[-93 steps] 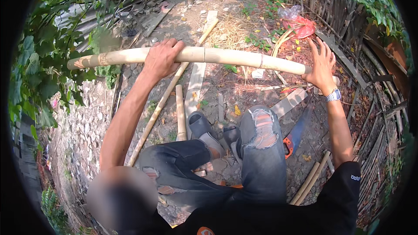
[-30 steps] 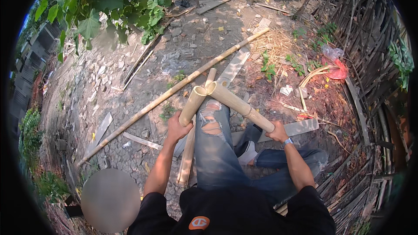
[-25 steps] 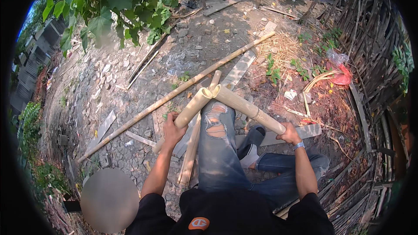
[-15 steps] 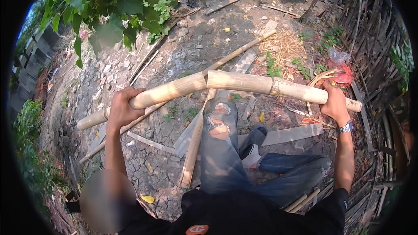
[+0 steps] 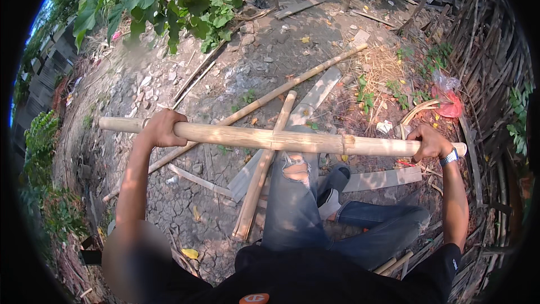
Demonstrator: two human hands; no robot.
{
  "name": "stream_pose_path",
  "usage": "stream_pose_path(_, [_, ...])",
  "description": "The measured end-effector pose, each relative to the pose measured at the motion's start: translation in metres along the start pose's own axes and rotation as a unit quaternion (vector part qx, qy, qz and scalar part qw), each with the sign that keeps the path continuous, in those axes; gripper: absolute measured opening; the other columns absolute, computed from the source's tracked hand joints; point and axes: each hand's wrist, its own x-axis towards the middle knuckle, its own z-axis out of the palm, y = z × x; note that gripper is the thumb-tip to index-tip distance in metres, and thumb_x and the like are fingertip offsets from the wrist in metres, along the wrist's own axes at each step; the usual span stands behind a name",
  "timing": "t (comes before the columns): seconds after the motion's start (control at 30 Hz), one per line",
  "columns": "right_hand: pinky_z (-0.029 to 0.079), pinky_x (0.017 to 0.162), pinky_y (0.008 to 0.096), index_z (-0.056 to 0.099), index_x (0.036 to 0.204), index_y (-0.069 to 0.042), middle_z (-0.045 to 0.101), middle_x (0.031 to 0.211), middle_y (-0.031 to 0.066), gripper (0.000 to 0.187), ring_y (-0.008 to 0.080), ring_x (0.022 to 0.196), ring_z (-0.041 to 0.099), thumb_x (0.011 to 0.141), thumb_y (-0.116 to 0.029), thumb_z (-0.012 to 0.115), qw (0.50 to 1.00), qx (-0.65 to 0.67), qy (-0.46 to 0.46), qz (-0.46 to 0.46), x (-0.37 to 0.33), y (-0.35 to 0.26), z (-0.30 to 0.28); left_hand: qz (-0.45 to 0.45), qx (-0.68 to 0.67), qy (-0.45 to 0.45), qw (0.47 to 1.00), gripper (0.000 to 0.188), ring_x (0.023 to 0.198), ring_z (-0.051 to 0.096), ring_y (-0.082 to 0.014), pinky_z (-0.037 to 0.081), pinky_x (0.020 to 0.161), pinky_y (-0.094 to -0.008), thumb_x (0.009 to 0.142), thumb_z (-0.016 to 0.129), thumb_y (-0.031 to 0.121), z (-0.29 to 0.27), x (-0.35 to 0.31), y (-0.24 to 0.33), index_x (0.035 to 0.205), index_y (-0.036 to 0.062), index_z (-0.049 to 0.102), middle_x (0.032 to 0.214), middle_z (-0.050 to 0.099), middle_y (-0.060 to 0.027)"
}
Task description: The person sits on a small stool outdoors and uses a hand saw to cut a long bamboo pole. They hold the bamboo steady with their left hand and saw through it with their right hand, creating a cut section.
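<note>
A thick, pale bamboo pole [image 5: 230, 134] lies crosswise in front of me, nearly straight, with a thin seam line across it near the middle. My left hand [image 5: 164, 128] is closed around it close to the left end. Near the other end my right hand [image 5: 432, 143], with a metal watch [image 5: 449, 156] at the wrist, grips it too. Beneath the seam a shorter bamboo piece [image 5: 254, 194] slants toward my lap beside my bent knee in torn jeans [image 5: 289, 208]. Whether the pole rests on that piece or on my knee I cannot tell.
A long thin bamboo pole [image 5: 306, 77] lies diagonally on the cracked ground. Grey flat boards [image 5: 385, 179] lie near my sandalled foot. Leafy branches [image 5: 152, 0] hang at the upper left. A stick fence [image 5: 478, 45] and a red plastic bag [image 5: 449, 105] are on the right.
The bamboo pole was bent upward at an open gap in its middle; now it is almost straight and the gap has closed. My left hand has risen and my right hand sits slightly lower.
</note>
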Motion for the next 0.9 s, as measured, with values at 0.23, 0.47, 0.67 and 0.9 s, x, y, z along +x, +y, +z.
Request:
stream_pose_path(0.23, [0.056,0.072,0.0517,0.076,0.084,-0.008,0.071,0.074,0.0196,0.035,0.0429,0.075,0.069,0.051,-0.018,0.079,0.964,-0.189,0.182,-0.051,0.012,0.02,0.042,0.004,0.067,0.063,0.996,0.035,0.074,0.073,-0.0388,0.059,0.072,-0.0489,0.059,0.086,0.038,0.045,0.006,-0.009,0.076,0.0099,0.074,0.074,0.072,-0.0178])
stream_pose_path(0.47, [0.056,0.071,0.0507,0.072,0.075,-0.01,0.07,0.073,0.018,0.028,0.0421,0.075,0.068,0.051,-0.023,0.079,0.965,-0.182,0.188,-0.006,-0.003,0.0,0.044,-0.046,0.047,0.032,0.997,0.037,0.075,0.072,-0.0399,0.059,0.074,-0.0486,0.058,0.085,0.038,0.053,0.019,-0.011,0.076,0.0082,0.073,0.075,0.072,-0.0186])
stream_pose_path(0.67, [0.057,0.07,0.0494,0.072,0.072,-0.011,0.069,0.071,0.0172,0.024,0.0408,0.072,0.069,0.051,-0.021,0.076,0.958,-0.172,0.229,0.023,-0.014,0.003,0.043,-0.028,0.048,0.048,0.997,0.037,0.076,0.072,-0.0401,0.059,0.073,-0.0486,0.057,0.084,0.037,0.059,0.024,-0.002,0.077,0.008,0.073,0.076,0.073,-0.0191])
stream_pose_path(0.9, [0.05,0.076,0.0475,0.069,0.081,-0.012,0.07,0.082,0.0131,0.021,0.0374,0.084,0.067,0.062,-0.015,0.076,0.93,-0.156,0.325,0.071,-0.028,-0.002,0.06,-0.025,0.021,0.056,0.998,0.036,0.074,0.071,-0.0402,0.058,0.073,-0.0467,0.053,0.083,0.028,0.059,0.008,-0.008,0.078,0.0058,0.071,0.076,0.071,-0.0206])
